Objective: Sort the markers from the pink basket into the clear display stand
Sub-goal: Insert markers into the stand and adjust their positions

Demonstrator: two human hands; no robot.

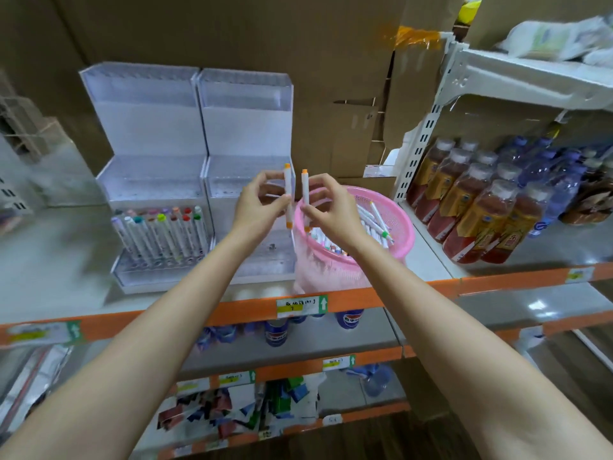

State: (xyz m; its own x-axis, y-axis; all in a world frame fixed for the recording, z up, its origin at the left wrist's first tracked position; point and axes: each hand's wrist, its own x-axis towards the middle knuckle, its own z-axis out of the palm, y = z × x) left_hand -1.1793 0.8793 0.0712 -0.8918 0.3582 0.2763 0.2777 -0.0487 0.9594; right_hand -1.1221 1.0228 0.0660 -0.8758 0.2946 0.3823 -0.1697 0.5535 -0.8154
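Note:
My left hand [262, 202] pinches a white marker with orange ends [288, 180], held upright. My right hand [328, 207] pinches a second orange-ended marker [305, 187], also upright, a little apart from the first. Both hands hover over the left rim of the pink basket [403, 234], which holds several white markers [371, 220]. Two clear tiered display stands sit on the shelf to the left. The left stand [149, 127] has several markers [159, 237] standing in its lowest tier. The right stand [247, 127] looks empty and is partly hidden by my hands.
Bottles of dark drink [471, 207] and blue-capped bottles [547, 174] fill the shelf to the right, behind a white upright [421, 137]. Cardboard boxes [331, 78] stand behind the stands. An orange shelf edge [232, 310] runs below, with cans and packets on lower shelves.

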